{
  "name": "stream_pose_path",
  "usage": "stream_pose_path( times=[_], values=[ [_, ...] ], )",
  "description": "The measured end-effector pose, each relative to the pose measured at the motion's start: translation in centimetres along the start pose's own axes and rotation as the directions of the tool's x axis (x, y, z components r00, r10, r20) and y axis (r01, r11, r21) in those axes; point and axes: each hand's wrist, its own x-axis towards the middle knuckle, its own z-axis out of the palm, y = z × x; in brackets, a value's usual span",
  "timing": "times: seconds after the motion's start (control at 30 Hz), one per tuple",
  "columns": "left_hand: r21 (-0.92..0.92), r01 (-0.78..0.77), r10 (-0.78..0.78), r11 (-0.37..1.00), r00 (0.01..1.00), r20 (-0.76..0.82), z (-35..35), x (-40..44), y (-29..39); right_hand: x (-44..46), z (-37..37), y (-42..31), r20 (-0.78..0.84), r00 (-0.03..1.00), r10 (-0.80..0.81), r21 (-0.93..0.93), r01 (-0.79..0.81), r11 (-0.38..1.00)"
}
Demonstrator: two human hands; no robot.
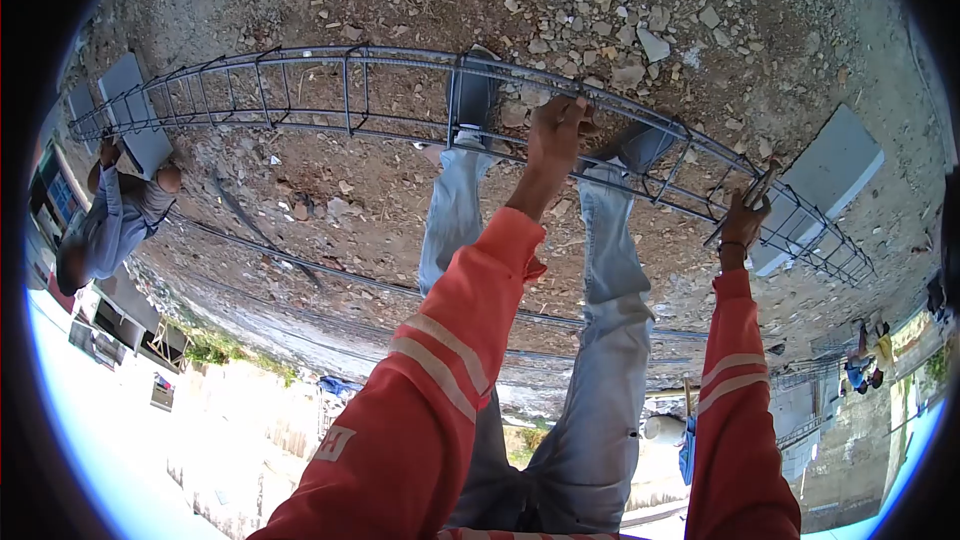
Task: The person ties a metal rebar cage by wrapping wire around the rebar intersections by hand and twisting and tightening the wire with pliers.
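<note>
A long rebar cage (pixel 300 126) of thin bars and square stirrups stretches across the view, over my two dark boots. My left hand (pixel 556 130) reaches into its middle, fingers curled closed at the upper bar between the boots. Whether a piece of wire is also in those fingers is too small to see. Farther right, my right hand (pixel 745 217) is closed around a metal hand tool that looks like pincers (pixel 768 178). It is beside the cage's right part, close to a stirrup.
Grey blocks, one right (pixel 832 180) and one left (pixel 135 110), lie under the cage's ends. Another person (pixel 110 215) crouches at the left end, a hand at the bars. Loose bars (pixel 370 280) lie behind my legs. Broken stones (pixel 653 45) cover the ground. More people (pixel 868 365) are far right.
</note>
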Motion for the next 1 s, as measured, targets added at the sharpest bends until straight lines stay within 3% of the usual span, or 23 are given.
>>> stream_pose_path(
  times=[0.07, 0.13, 0.23, 0.27, 0.33, 0.4, 0.47, 0.5, 0.57, 0.67, 0.73, 0.77, 0.8, 0.87, 0.93, 0.97, 1.0],
  values=[
    [0.001, 0.059, -0.058, 0.998, 0.996, 0.069, -0.6, 0.5, 0.0, -0.1, 0.3, 0.8, 0.14, 0.99, 0.013, -0.004, -0.012, 1.0],
    [0.02, 0.016, -0.017, 1.0, 0.995, 0.093, -1.2, 0.8, -0.7, 0.4, 1.0, 0.6, 0.214, 0.977, 0.006, -0.008, -0.004, 1.0],
    [0.049, -0.075, 0.069, 0.996, 0.991, 0.114, -1.2, 0.8, -1.8, 0.8, 1.3, 1.1, -0.125, 0.947, -0.297, -0.068, 0.29, 0.955],
    [0.058, -0.133, 0.127, 0.989, 0.987, 0.102, -1.0, 0.8, -2.1, 0.9, 0.7, 1.5, -0.128, 0.946, -0.299, -0.075, 0.291, 0.954],
    [0.086, -0.171, 0.167, 0.982, 0.985, 0.046, -0.5, 0.5, -2.2, 1.1, -1.8, 0.4, 0.179, 0.976, -0.123, 0.047, 0.116, 0.992],
    [0.115, -0.204, 0.208, 0.972, 0.978, -0.021, -0.1, 0.6, -2.5, 2.0, -1.7, 1.5, 0.194, 0.97, -0.143, -0.001, 0.146, 0.989],
    [0.143, -0.263, 0.27, 0.954, 0.963, -0.028, -0.1, 1.0, -3.3, 3.1, -1.5, 2.5, 0.263, 0.961, -0.089, 0.057, 0.077, 0.995],
    [0.136, -0.267, 0.274, 0.954, 0.961, -0.033, -0.1, 1.1, -3.3, 2.4, -2.5, 1.5, 0.215, 0.966, -0.146, 0.021, 0.144, 0.989],
    [-0.005, -0.232, 0.232, 0.973, 0.973, 0.003, 0.0, 1.0, -3.4, 1.4, -4.0, 1.2, 0.151, 0.98, -0.13, 0.032, 0.127, 0.991],
    [0.055, -0.192, 0.191, 0.98, 0.981, 0.021, -0.2, 1.0, -3.5, 0.0, -7.5, 0.1, 0.059, 0.982, -0.182, -0.015, 0.183, 0.983],
    [0.025, -0.183, 0.182, 0.983, 0.983, 0.013, -0.3, 0.7, -2.9, -0.4, -11.4, -4.3, 0.207, 0.859, -0.469, 0.093, 0.46, 0.883],
    [0.011, -0.172, 0.172, 0.985, 0.985, 0.015, -0.2, 0.5, -2.6, -0.4, -13.0, -6.9, 0.374, 0.796, -0.476, 0.096, 0.477, 0.874],
    [-0.003, -0.169, 0.169, 0.986, 0.986, 0.012, 0.1, 0.3, -2.4, 0.0, -13.9, -9.4, 0.375, 0.794, -0.479, 0.084, 0.485, 0.87],
    [-0.011, -0.248, 0.247, 0.969, 0.966, -0.07, 0.4, 0.2, -1.9, 1.3, -14.2, -14.7, 0.543, 0.468, -0.698, 0.062, 0.806, 0.589],
    [0.008, -0.245, 0.245, 0.969, 0.967, -0.069, 0.3, 0.2, -1.8, 1.9, -13.7, -20.2, 0.695, 0.362, -0.622, -0.07, 0.894, 0.442],
    [0.037, -0.241, 0.243, 0.97, 0.968, -0.061, 0.2, 0.2, -1.8, 2.1, -13.5, -22.7, 0.697, 0.358, -0.621, -0.075, 0.898, 0.434],
    [0.029, -0.238, 0.239, 0.971, 0.969, -0.066, 0.1, 0.1, -1.8, 2.2, -13.2, -25.1, 0.762, 0.249, -0.598, -0.101, 0.958, 0.27]
  ],
)
